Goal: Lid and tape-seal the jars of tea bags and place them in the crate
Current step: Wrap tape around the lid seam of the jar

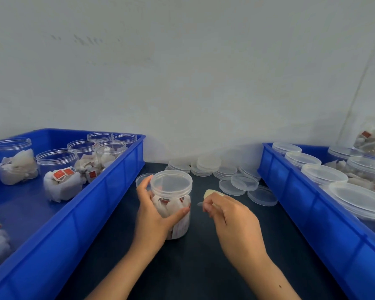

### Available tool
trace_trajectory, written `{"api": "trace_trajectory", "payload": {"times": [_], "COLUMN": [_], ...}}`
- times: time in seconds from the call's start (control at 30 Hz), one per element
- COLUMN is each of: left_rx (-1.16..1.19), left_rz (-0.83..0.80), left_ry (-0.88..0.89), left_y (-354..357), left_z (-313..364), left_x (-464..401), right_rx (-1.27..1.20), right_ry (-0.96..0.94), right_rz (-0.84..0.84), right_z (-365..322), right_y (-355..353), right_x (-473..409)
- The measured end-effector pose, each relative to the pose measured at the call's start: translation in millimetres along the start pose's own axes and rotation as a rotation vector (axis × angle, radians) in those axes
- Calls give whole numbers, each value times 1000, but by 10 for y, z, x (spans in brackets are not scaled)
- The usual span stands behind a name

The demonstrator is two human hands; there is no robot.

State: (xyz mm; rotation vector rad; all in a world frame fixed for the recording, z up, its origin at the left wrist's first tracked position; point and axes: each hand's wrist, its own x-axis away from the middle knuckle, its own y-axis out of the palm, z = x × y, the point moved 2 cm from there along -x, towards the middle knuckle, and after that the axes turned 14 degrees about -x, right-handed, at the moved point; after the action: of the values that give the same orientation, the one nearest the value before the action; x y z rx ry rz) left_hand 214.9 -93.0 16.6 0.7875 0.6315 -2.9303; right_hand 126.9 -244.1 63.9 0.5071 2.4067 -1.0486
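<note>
**Crates crowd a narrow taping lane**

Blue plastic crate on the left (108, 191) holds open, unlidded jars of tea bags; blue plastic crate on the right (312, 213) holds lidded ones. Between them the dark tabletop (193, 267) leaves only a narrow strip, with loose clear lids (238, 182) scattered at the back.

The clear lidded jar of tea bags (171, 202) stands upright on that strip, the left hand (154, 215) wrapped round its side. The right hand (230, 215), just beside it, pinches a small yellowish piece, probably tape (211, 193).

Risks, as I judge them: tape folding onto itself, the lid shifting under pressure, an elbow catching a crate wall.
</note>
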Motion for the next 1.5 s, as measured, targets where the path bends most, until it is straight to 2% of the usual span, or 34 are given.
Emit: {"api": "trace_trajectory", "payload": {"times": [0.13, 0.27, 0.77, 1.07, 1.2, 1.37, 1.5], "left_rx": [5, -52, -31, -106, -144, -184, -228], "left_rz": [-34, -53, -84, -72, -41, -43, -65], "left_ry": [40, 64, 21, 70, 148, 171, 204], "left_y": [-19, -9, 44, 16, -28, -28, -38], "left_z": [132, 267, 257, 316, 316, 299, 292], "left_x": [81, 155, 213, 229, 206, 211, 219], "right_rx": [156, 119, 85, 151, 80, 47, 142], "right_ry": [-22, 0, 83, 110, 220, 259, 319], "right_rz": [-9, 6, 15, -1, -92, -153, -279], "right_z": [-66, -117, -134, -124, -60, -23, 56], "right_y": [-46, -93, -111, -136, -184, -219, -208], "right_x": [-14, -12, -3, -22, -41, -53, -73]}}
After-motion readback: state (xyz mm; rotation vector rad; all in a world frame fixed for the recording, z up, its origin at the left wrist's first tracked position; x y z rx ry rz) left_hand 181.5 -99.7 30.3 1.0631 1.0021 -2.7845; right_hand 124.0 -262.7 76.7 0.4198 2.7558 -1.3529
